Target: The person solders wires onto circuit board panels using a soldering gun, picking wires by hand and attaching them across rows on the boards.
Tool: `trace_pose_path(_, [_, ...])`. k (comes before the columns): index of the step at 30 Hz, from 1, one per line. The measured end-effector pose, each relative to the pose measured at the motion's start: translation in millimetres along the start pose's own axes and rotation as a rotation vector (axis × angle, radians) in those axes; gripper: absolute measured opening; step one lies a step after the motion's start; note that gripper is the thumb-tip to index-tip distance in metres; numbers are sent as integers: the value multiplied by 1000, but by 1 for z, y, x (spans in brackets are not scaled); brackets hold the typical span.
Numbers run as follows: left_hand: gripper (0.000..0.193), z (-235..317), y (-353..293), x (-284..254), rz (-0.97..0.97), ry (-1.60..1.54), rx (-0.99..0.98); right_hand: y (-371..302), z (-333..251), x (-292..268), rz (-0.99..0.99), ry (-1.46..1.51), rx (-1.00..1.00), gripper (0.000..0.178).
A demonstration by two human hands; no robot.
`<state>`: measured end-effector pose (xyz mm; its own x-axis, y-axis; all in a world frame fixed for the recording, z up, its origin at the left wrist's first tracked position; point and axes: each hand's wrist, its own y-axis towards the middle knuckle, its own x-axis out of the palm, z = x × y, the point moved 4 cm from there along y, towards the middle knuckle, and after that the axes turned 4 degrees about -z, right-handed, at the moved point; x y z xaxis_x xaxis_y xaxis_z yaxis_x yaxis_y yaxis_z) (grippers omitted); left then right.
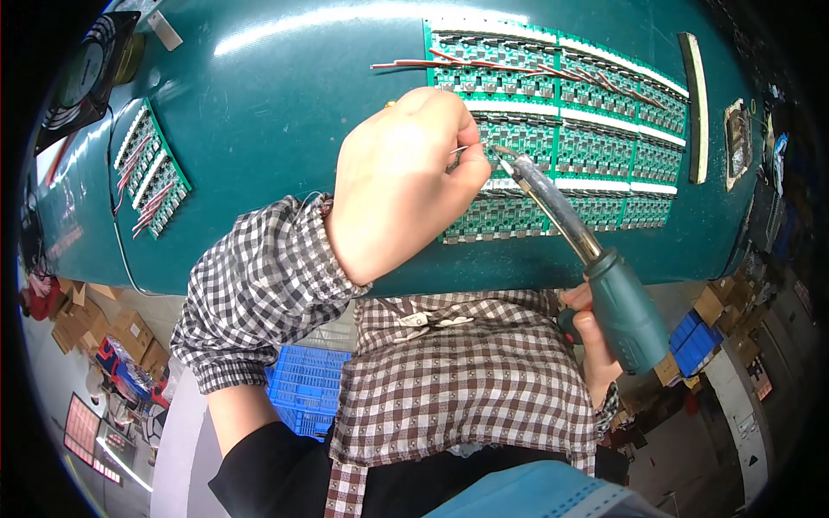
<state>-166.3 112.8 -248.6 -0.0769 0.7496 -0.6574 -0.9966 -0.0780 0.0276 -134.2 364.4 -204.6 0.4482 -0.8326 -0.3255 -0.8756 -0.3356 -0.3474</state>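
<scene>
Leftward sits a fan (90,72); left hand (401,177) obscures boards (598,157).

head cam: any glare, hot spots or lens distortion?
Head view: glare streak on the far part of the green tabletop, bright patch on the back of the left hand; also head view: tabletop edge bows, corners go black.

No legible words or numbers, any print on green circuit boards (596,155) too small
</scene>
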Motion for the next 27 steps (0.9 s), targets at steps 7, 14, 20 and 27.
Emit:
trace_pose_path(7, [14,-1,-2,2,21,17,13,0,1,1,-7,-22,16,47])
trace_pose_path(14, [16,-1,-1,3,14,16,32,1,3,1,6,-37,-9,45])
trace_pose_path(20, [16,-1,-1,2,11,22,17,1,2,1,8,-32,-39,44])
trace_pose_path(27, [15,-1,0,2,5,25,17,-1,4,2,32,-34,-14,44])
